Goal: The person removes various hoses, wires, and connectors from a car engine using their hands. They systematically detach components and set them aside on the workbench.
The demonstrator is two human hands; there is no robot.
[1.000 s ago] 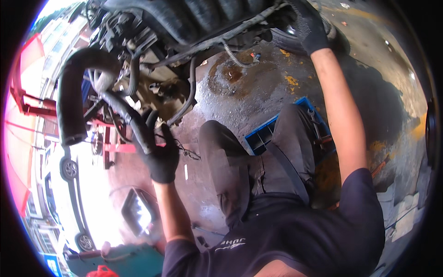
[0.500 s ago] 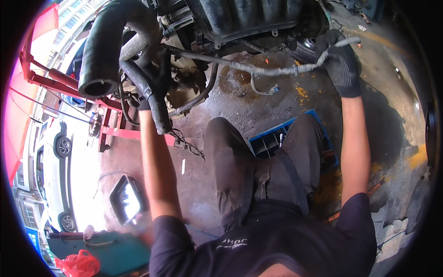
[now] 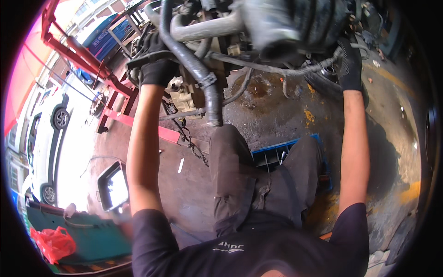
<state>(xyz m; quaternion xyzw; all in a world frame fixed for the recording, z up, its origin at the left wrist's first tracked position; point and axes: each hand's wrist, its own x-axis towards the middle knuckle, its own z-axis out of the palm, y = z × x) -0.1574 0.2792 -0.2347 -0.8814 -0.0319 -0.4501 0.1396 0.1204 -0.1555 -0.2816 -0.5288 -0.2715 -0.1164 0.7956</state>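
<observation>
Both hands wear black gloves and reach up to an engine [image 3: 187,92]. My right hand [image 3: 350,64] is closed round the right end of a grey corrugated wiring conduit [image 3: 286,71], which sags across the engine's front. My left hand [image 3: 159,60] is at the engine's left side, with a dark hose-like strip across it; its fingers are partly hidden among the parts. Beside it a grey hose with a clamp [image 3: 196,69] hangs down. A thick black air hose [image 3: 272,34], blurred, and the ribbed black manifold [image 3: 318,23] fill the top.
A red metal stand [image 3: 122,92] is at the left. A blue crate [image 3: 272,154] lies between my knees on the stained floor. At lower left are a black-rimmed tray [image 3: 113,187], a green bench [image 3: 97,240] and a red plastic bag [image 3: 54,244]. A white car [image 3: 46,143] stands outside.
My left hand has moved up and left, away from behind the grey hose. The thick air hose appears farther right as the view shifted. My right hand keeps hold of the conduit.
</observation>
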